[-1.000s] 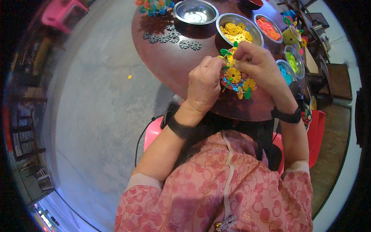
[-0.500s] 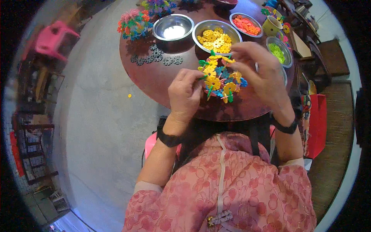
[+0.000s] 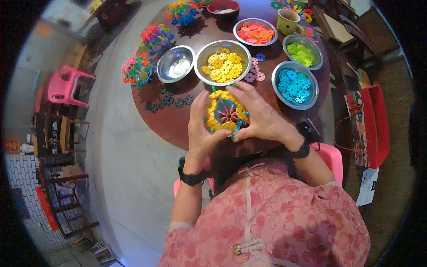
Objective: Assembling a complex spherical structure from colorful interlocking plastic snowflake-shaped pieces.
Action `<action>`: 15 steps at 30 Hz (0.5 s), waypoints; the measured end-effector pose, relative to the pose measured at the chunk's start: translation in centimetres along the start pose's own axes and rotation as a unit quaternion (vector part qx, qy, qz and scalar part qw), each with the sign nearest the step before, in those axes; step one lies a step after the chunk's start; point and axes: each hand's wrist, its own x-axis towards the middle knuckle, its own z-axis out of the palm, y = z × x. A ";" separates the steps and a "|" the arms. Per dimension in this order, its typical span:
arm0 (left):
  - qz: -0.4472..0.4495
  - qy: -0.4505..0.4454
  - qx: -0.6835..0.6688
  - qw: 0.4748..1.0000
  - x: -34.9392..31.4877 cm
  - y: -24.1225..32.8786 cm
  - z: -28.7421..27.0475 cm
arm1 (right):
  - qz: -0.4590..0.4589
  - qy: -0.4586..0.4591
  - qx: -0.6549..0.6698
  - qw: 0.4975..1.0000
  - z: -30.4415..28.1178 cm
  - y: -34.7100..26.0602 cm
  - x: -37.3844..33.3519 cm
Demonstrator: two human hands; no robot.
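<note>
Yellow-rimmed disc form [image 3: 228, 114] held btwn both hands, looks well along.
L hand [image 3: 199, 127] & R hand [image 3: 267, 118] curved round its sides, fingers spread, thumbs nearly meeting at near rim, by near side of bench [image 3: 173, 124]. Yellow ring looks closed, dark-red centre in. Loose yellow discs [image 3: 223, 66] & blue discs [image 3: 293, 85] unused; can't tell if more needed.

Head-worn fisheye view, facing down.
It looks over your pink, circle-patterned top [image 3: 275, 213] onto your nearby left hand [image 3: 199, 127], right hand [image 3: 263, 115] and the round, dark-red table [image 3: 178, 121].
</note>
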 end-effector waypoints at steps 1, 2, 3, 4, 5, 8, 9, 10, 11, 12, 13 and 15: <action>0.001 -0.004 0.002 1.000 0.1 0.2 -0.1 | -0.004 -0.002 0.017 1.000 0.5 -0.2 0.2; 0.000 -0.011 0.014 1.000 0.2 0.3 -0.1 | 0.006 -0.013 0.028 1.000 0.6 -0.5 0.2; -0.001 -0.017 0.025 1.000 0.2 0.5 0.0 | 0.016 -0.023 0.039 0.999 0.6 -0.8 0.1; 0.018 -0.010 0.035 0.999 0.3 0.9 0.1 | 0.025 -0.022 0.038 0.999 0.6 -1.0 0.0; 0.020 -0.015 0.036 0.999 0.3 1.3 0.2 | 0.027 -0.017 0.040 0.999 0.4 -1.0 -0.1; 0.039 -0.027 0.063 0.997 0.3 2.6 0.6 | 0.006 -0.011 0.041 0.999 -0.2 -0.9 -0.5; 0.042 -0.032 0.062 0.997 0.2 2.7 0.6 | 0.009 -0.006 0.040 0.999 0.0 -0.7 -0.6; 0.020 -0.032 0.065 0.997 0.1 2.8 0.5 | 0.009 -0.009 0.047 0.999 0.1 -0.4 -0.6; -0.002 -0.032 0.068 0.997 0.1 3.0 0.4 | 0.010 -0.012 0.054 0.998 0.2 -0.4 -0.7; -0.016 -0.030 0.080 0.996 0.2 3.1 0.5 | 0.025 -0.030 0.053 0.998 -0.1 -0.5 -0.8; -0.014 -0.033 0.082 0.996 0.2 3.1 0.5 | 0.025 -0.025 0.054 0.998 -0.2 -0.6 -0.8; -0.015 -0.045 0.112 0.993 0.3 3.2 0.4 | 0.036 -0.035 0.044 0.998 -0.3 -0.6 -0.9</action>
